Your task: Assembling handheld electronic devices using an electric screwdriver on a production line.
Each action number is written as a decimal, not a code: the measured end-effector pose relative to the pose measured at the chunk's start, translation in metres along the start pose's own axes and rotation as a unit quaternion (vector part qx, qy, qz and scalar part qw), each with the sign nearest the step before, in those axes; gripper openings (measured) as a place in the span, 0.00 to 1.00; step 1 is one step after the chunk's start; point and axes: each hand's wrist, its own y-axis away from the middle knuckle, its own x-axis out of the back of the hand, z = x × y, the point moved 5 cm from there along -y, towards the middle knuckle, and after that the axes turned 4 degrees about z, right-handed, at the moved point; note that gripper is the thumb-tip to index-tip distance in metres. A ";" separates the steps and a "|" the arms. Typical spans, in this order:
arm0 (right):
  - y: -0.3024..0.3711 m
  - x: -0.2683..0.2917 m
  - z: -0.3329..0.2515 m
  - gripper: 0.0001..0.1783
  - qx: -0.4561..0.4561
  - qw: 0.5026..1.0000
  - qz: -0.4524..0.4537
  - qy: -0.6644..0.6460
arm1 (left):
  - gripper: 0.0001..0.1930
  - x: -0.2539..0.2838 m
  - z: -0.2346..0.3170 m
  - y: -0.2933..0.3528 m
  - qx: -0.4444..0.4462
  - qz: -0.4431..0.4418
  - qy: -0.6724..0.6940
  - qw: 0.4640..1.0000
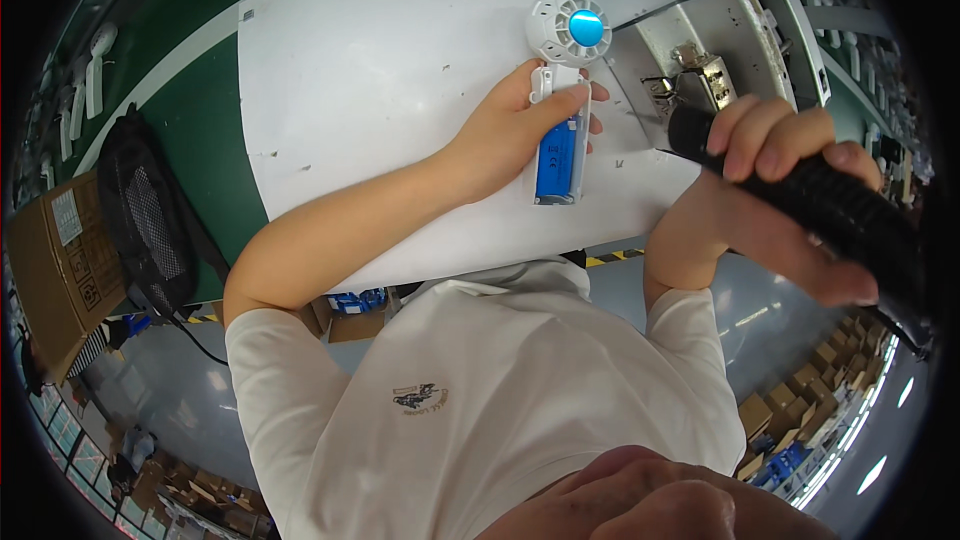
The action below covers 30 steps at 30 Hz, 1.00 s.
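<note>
A white handheld fan [541, 83] with a bright blue disc at the centre of its head lies on the white table, its head pointing away from me. My left hand [520, 125] is closed around the upper handle, thumb across it. The handle's open back shows a blue battery [555, 162]. In my right hand [790, 185], raised at the right and close to the camera, is a black cylindrical power tool [840, 202] with a ribbed grip, which looks like an electric screwdriver. My fingers wrap around it. Its tip cannot be made out.
Just beyond the right hand stands an open metal machine [735, 40] with a shiny mechanism [712, 82]. The white board [350, 90] lies on a green bench [215, 165]. A black mesh bag [150, 210] and a cardboard box [70, 260] are at the left. More boxes stand on the floor.
</note>
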 end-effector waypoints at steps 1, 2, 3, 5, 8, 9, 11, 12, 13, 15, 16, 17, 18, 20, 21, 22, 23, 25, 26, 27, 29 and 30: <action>0.002 -0.007 0.000 0.50 -0.004 1.000 0.001 -0.024 | 0.17 0.000 -0.001 0.000 -0.005 -0.001 -0.012 1.000; 0.004 -0.013 0.000 0.51 -0.008 0.999 0.003 -0.048 | 0.17 0.000 -0.001 0.000 -0.009 -0.003 -0.025 1.000; 0.005 -0.019 0.002 0.52 -0.011 0.997 0.005 -0.071 | 0.17 0.000 -0.001 0.000 -0.014 -0.004 -0.037 0.999; 0.006 -0.025 0.008 0.52 -0.002 0.998 0.001 -0.066 | 0.17 0.000 0.000 0.000 -0.016 -0.008 -0.048 0.999; 0.006 -0.030 0.018 0.54 0.028 0.998 -0.015 -0.050 | 0.17 -0.002 0.003 0.002 -0.031 -0.022 -0.079 0.996; 0.006 -0.030 0.021 0.54 0.029 0.998 -0.015 -0.050 | 0.17 -0.002 0.003 0.002 -0.031 -0.022 -0.080 0.996; 0.006 -0.029 0.026 0.53 0.033 0.998 -0.019 -0.051 | 0.17 -0.003 0.004 0.002 -0.025 -0.023 -0.098 0.995; 0.006 -0.029 0.028 0.53 0.035 0.998 -0.021 -0.050 | 0.17 -0.004 0.004 0.001 -0.022 -0.024 -0.107 0.994; 0.007 -0.029 0.029 0.53 0.038 0.998 -0.023 -0.049 | 0.17 -0.004 0.004 0.001 -0.019 -0.026 -0.116 0.993; 0.008 -0.030 0.036 0.52 0.034 0.997 -0.020 -0.060 | 0.17 -0.002 0.000 0.001 -0.031 -0.019 -0.124 0.992; 0.008 -0.030 0.040 0.51 0.031 0.997 -0.016 -0.066 | 0.17 -0.001 -0.003 0.001 -0.041 -0.015 -0.133 0.990; 0.009 -0.031 0.043 0.51 0.027 0.997 -0.012 -0.073 | 0.17 0.000 -0.005 0.001 -0.050 -0.012 -0.141 0.989; 0.009 -0.031 0.047 0.50 0.023 0.997 -0.009 -0.079 | 0.17 0.001 -0.006 0.001 -0.060 -0.008 -0.149 0.987; 0.008 -0.032 0.051 0.49 0.014 0.996 -0.012 -0.089 | 0.17 -0.001 -0.004 0.002 -0.054 -0.007 -0.154 0.987; 0.007 -0.033 0.054 0.49 0.004 0.995 -0.015 -0.101 | 0.17 -0.002 -0.003 0.003 -0.049 -0.003 -0.159 0.986; 0.007 -0.033 0.056 0.48 -0.005 0.993 -0.018 -0.113 | 0.17 -0.003 -0.002 0.004 -0.043 0.000 -0.165 0.985; 0.007 -0.035 0.058 0.47 -0.015 0.992 -0.021 -0.125 | 0.17 -0.003 -0.001 0.005 -0.038 0.004 -0.170 0.985; 0.009 -0.035 0.062 0.47 -0.022 0.991 -0.015 -0.135 | 0.15 -0.004 0.001 0.007 -0.039 0.013 -0.173 0.984; 0.010 -0.035 0.064 0.47 -0.028 0.989 -0.007 -0.143 | 0.14 -0.004 0.002 0.008 -0.039 0.020 -0.177 0.983; 0.010 -0.034 0.066 0.46 -0.034 0.988 0.000 -0.153 | 0.12 -0.004 0.003 0.009 -0.040 0.029 -0.182 0.982; 0.010 -0.038 0.070 0.46 -0.040 0.984 0.005 -0.176 | 0.13 -0.003 0.005 0.011 -0.053 0.037 -0.189 0.980; 0.011 -0.040 0.070 0.45 -0.038 0.985 0.008 -0.166 | 0.15 -0.002 0.005 0.011 -0.066 0.038 -0.192 0.978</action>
